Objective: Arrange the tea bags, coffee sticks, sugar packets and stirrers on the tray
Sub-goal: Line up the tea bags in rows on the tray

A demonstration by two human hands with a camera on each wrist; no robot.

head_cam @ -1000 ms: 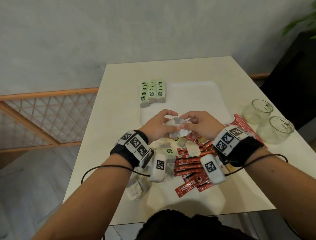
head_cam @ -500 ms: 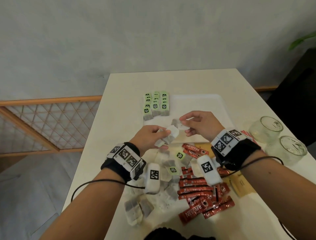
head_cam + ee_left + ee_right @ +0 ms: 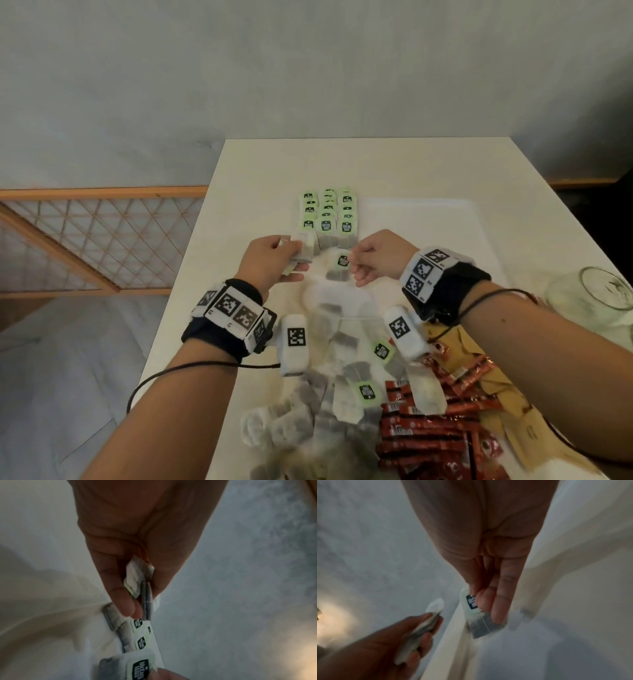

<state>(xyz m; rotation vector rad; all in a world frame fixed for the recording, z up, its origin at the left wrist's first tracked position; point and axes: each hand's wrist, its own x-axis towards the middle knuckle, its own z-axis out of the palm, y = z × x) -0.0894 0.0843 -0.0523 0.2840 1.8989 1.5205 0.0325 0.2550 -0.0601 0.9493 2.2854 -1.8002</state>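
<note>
Tea bags with green tags [image 3: 327, 216] lie in three neat columns at the back left of the white tray [image 3: 428, 233]. Just in front of them my left hand [image 3: 295, 261] grips a small stack of tea bags [image 3: 304, 249], which the left wrist view shows edge-on [image 3: 145, 595] between thumb and fingers. My right hand [image 3: 354, 270] pinches one tea bag [image 3: 340, 270] by its green tag [image 3: 471, 601], low over the tray's near left part. Loose tea bags [image 3: 342, 346], red coffee sticks [image 3: 428, 435] and brown sugar packets [image 3: 479, 380] lie heaped on the table near me.
A glass [image 3: 599, 298] stands at the right table edge. The right and back of the tray are bare. A wooden lattice railing [image 3: 102, 233] runs along the left, beyond the table's left edge [image 3: 191, 274].
Both hands have moved apart and forward from the heap to the tray, up to the tea bag columns. The left carries its stack, the right a single bag.
</note>
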